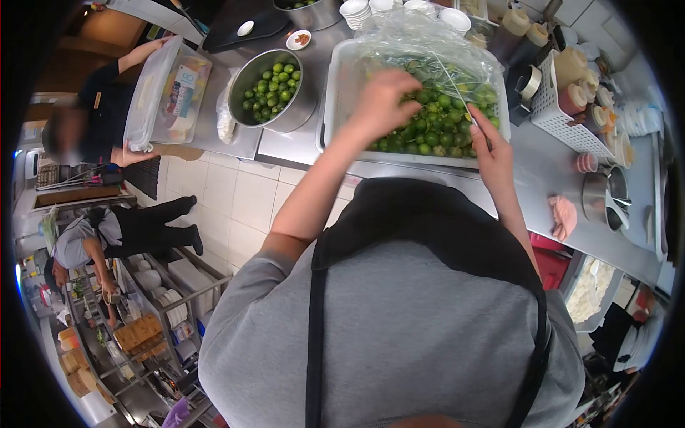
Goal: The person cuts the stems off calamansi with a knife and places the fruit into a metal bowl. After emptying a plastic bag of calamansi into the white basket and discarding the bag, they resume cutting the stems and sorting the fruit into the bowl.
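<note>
A: Grip status?
B: Blurry, but the right hand (492, 146) looks pinched shut on the plastic bag (428, 43) edge. The left hand (382, 100) is curled over the limes (428, 132); can't tell if it holds one.
A: Risk?
B: Bag tears or slips and limes roll out of the tray (335, 93) onto the worktop (542, 171). Limes sit just under both hands, inside the tray.

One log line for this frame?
left hand curled over limes | right hand pinching plastic bag | limes in tray
</note>
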A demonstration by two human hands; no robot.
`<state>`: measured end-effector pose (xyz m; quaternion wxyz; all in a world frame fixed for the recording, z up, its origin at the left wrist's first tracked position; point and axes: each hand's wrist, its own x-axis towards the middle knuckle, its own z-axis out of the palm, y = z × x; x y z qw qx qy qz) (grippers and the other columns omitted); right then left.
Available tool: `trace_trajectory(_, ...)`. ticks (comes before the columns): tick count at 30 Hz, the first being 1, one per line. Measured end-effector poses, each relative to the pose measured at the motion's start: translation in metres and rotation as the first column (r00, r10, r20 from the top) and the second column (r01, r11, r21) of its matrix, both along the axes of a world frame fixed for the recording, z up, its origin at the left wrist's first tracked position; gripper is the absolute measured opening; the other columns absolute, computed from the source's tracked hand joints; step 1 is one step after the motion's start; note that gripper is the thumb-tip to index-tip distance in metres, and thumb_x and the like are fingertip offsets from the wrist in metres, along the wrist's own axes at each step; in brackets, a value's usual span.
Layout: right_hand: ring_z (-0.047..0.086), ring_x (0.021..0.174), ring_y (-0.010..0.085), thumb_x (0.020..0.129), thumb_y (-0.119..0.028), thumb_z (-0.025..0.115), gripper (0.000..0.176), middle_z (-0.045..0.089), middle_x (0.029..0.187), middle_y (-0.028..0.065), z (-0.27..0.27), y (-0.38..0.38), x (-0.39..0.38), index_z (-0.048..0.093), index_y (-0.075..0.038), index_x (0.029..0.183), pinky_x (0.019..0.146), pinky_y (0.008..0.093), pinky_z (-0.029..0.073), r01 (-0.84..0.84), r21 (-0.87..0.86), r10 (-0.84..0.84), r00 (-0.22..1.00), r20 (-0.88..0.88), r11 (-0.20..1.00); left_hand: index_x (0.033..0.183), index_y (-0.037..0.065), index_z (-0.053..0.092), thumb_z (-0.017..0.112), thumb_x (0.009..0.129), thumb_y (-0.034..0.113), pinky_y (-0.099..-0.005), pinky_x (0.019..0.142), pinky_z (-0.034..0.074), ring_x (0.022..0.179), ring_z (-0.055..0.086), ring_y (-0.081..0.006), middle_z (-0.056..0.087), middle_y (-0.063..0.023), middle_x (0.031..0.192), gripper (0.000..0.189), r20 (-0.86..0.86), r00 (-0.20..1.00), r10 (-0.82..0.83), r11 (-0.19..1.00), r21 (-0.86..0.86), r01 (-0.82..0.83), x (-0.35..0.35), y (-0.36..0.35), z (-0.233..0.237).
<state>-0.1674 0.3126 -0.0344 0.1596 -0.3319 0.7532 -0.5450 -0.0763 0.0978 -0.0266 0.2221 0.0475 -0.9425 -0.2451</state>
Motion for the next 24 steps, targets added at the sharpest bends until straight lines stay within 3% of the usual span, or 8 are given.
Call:
trace_trajectory(2,0.055,0.104,0.0194,0.090,-0.017,0.050,0.031,0.058,0.114,0.0134,0.002,0.001,-0.001,0.053,-0.007,0.120,0.088,0.0266,0.040,0.020,-0.023,-0.020,1.000,-0.006,1.000,0.099,0.009,0.063,0.070,0.068,0.021,-0.0373,0.090,0.040,0.104,0.049,-0.0275,0.057,-0.0090,0.107,0.034,0.095,0.981,-0.172,0.982,-0.062,0.178,-0.016,0.033,-0.007)
trace_trajectory(7,0.055,0.104,0.0179,0.089,-0.015,0.052,0.031,0.058,0.114,0.0128,0.003,0.001,-0.001,0.054,-0.007,0.119,0.088,0.0268,0.040,0.030,-0.043,-0.031,0.999,-0.009,0.999,0.098,0.014,0.064,0.069,0.069,0.024,-0.0360,0.087,0.041,0.101,0.051,-0.0238,0.057,-0.0046,0.103,0.031,0.138,0.976,-0.170,0.938,-0.282,0.203,-0.034,0.040,-0.021)
trace_trajectory(10,0.055,0.103,0.0181,0.089,-0.015,0.052,0.031,0.058,0.113,0.0127,0.002,-0.001,0.003,0.054,-0.007,0.119,0.088,0.0269,0.041,0.019,-0.049,-0.021,0.999,-0.041,0.999,0.098,0.015,0.065,0.068,0.070,0.024,-0.0364,0.087,0.041,0.099,0.052,-0.0241,0.057,-0.0037,0.103,0.030,0.237,0.948,-0.210,0.933,-0.242,0.267,-0.031,0.018,-0.033)
trace_trajectory(11,0.055,0.103,0.0185,0.089,-0.015,0.052,0.031,0.059,0.113,0.0128,0.002,-0.001,0.003,0.054,-0.008,0.119,0.088,0.0270,0.041,0.017,-0.051,-0.019,0.999,-0.049,0.999,0.095,0.019,0.066,0.068,0.069,0.025,-0.0379,0.089,0.040,0.098,0.053,-0.0239,0.056,-0.0028,0.099,0.026,0.240,0.946,-0.219,0.958,-0.129,0.254,-0.031,0.008,-0.039)
trace_trajectory(15,0.056,0.102,0.0185,0.089,-0.015,0.052,0.030,0.059,0.112,0.0129,-0.003,-0.001,0.002,0.055,-0.008,0.118,0.087,0.0270,0.041,0.019,-0.060,-0.022,0.998,-0.058,0.998,0.095,0.014,0.066,0.068,0.069,0.017,-0.0374,0.086,0.042,0.100,0.053,-0.0244,0.057,-0.0039,0.100,0.026,0.295,0.954,-0.051,0.967,-0.225,0.122,-0.009,-0.016,-0.035)
trace_trajectory(17,0.056,0.101,0.0182,0.089,-0.015,0.052,0.030,0.059,0.111,0.0131,-0.007,-0.002,0.001,0.055,-0.008,0.118,0.086,0.0267,0.041,0.015,-0.072,-0.021,0.996,-0.083,0.997,0.096,0.009,0.064,0.067,0.070,0.012,-0.0373,0.085,0.042,0.098,0.053,-0.0277,0.057,-0.0074,0.100,0.027,0.420,0.907,-0.022,1.000,-0.010,0.029,0.001,-0.033,-0.039)
trace_trajectory(22,0.057,0.098,0.0175,0.089,-0.015,0.053,0.030,0.060,0.110,0.0125,-0.007,-0.005,0.007,0.055,-0.008,0.118,0.084,0.0261,0.041,-0.021,-0.055,0.018,0.999,-0.044,0.998,0.095,0.006,0.064,0.066,0.072,0.011,-0.0344,0.077,0.044,0.087,0.057,-0.0296,0.059,-0.0130,0.098,0.023,0.345,0.935,0.083,0.967,0.200,-0.159,0.031,-0.049,-0.037)
trace_trajectory(24,0.057,0.098,0.0173,0.088,-0.015,0.053,0.030,0.061,0.109,0.0122,-0.006,-0.008,0.009,0.055,-0.008,0.118,0.084,0.0259,0.041,-0.037,-0.059,0.034,0.998,-0.051,0.998,0.097,0.004,0.063,0.064,0.076,0.011,-0.0277,0.070,0.048,0.078,0.060,-0.0164,0.063,-0.0071,0.092,0.021,0.221,0.959,0.177,0.864,0.432,-0.259,0.037,-0.053,-0.039)
